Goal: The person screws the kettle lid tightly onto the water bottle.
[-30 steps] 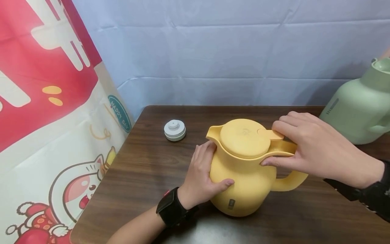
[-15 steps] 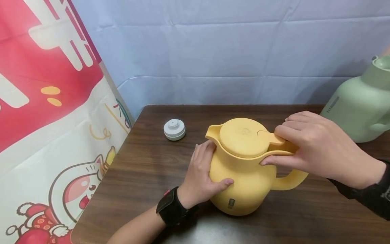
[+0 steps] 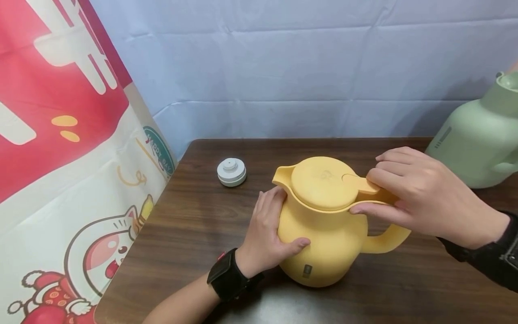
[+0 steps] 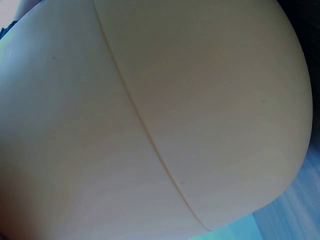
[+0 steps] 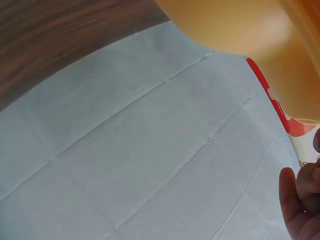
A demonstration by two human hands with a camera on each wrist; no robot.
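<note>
A yellow thermos jug (image 3: 328,243) stands upright on the wooden table, its round lid (image 3: 321,182) seated in the mouth. My left hand (image 3: 267,229) grips the jug's left side, thumb across the front. With my right hand (image 3: 425,193) I pinch the lid's tab (image 3: 361,183) and the rim above the handle, thumb along the rim's near side. The jug's smooth body (image 4: 150,100) fills the left wrist view, where no fingers show clearly. In the right wrist view the jug (image 5: 240,25) is at upper right, with fingertips (image 5: 289,195) below it.
A small white stopper (image 3: 231,172) sits on the table (image 3: 190,225) to the jug's left. At the far right stands a green jug (image 3: 477,139), partly cut off. Pale cloth (image 3: 283,67) hangs behind the table, and a printed cloth (image 3: 44,189) hangs at the left.
My right hand has shifted slightly to the right, and the lid's tab has swung a little toward me. The left hand and the jug's body have stayed in place.
</note>
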